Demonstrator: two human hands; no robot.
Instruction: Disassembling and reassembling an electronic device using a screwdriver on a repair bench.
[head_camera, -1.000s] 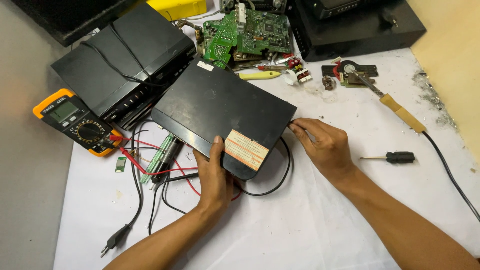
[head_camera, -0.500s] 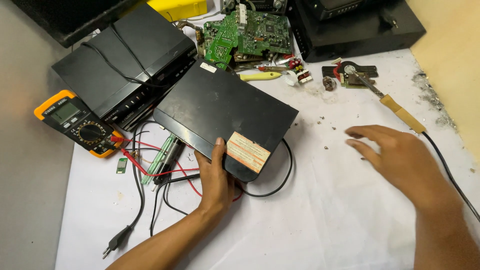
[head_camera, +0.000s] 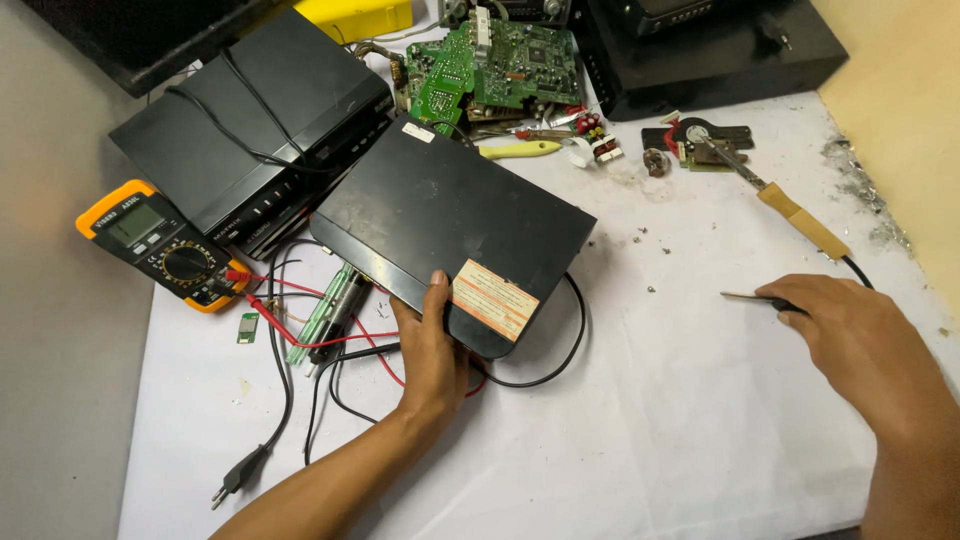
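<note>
A flat black set-top box (head_camera: 450, 215) with a pale label (head_camera: 494, 300) lies upside down on the white table cover. My left hand (head_camera: 435, 360) grips its near edge, thumb on top beside the label. My right hand (head_camera: 860, 340) is off to the right, fingers closed over the handle of a small screwdriver (head_camera: 745, 297). Only the thin metal shaft sticks out to the left of the fingers. A black cable (head_camera: 570, 350) loops out from under the box.
An orange multimeter (head_camera: 160, 245) with red and black leads lies at the left, next to a second black box (head_camera: 250, 130). A green circuit board (head_camera: 500, 70), a yellow-handled tool (head_camera: 520, 150), a soldering iron (head_camera: 800, 215) and a large black device (head_camera: 700, 50) sit at the back. A mains plug (head_camera: 235, 480) lies near the front left.
My right hand left the box's right corner, swung right across the table and closed over the screwdriver. My left hand kept its hold on the box.
</note>
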